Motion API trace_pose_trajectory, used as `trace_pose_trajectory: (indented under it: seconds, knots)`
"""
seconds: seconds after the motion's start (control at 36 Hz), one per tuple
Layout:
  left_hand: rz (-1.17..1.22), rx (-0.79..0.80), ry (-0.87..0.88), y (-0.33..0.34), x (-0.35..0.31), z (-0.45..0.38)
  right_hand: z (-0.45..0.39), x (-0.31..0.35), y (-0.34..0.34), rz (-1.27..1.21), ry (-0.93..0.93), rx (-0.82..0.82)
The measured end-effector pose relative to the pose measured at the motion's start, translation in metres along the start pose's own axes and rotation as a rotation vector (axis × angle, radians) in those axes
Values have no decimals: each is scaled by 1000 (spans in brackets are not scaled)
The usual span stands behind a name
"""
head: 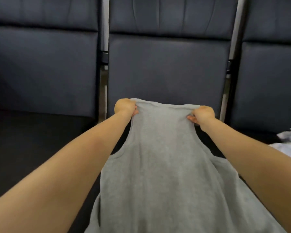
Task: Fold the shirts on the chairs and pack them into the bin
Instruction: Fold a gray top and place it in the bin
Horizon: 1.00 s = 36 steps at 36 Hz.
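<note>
At 12 o'clock, left hand (125,106) and right hand (202,115) fingers curled, pinching grey sleeveless shirt (163,165) top corners; fabric taut.

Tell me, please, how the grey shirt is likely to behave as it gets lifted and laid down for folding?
Probably floppy: the grey shirt sags between the left hand and right hand gripping its top edge. It looks thin and light, so it should lift easily. Its loose wrinkles suggest it will need smoothing flat.
</note>
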<state>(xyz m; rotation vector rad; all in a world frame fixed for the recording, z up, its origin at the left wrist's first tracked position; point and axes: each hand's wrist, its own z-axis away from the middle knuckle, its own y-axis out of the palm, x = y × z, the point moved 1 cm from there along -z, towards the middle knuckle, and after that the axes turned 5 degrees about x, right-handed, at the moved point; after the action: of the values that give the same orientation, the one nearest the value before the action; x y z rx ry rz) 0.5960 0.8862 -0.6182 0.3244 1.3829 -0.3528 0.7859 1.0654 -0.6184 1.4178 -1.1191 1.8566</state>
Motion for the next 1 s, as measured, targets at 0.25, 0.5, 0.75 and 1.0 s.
trace_pose_trajectory:
  seconds: [0.25, 0.5, 0.75, 1.0]
  knots:
    - [-512, 39, 51, -5, 50, -11, -15, -41, 8, 89, 102, -16]
    - [-998, 188, 179, -60, 56, 64, 61, -65, -67, 332, -79, 3]
    - [-1147, 320, 144, -96, 66, 122, 106, -91, -90, 790, -183, 197]
    - [-505, -27, 289, -99, 74, 117, 104, -63, -85, -55, -34, 73]
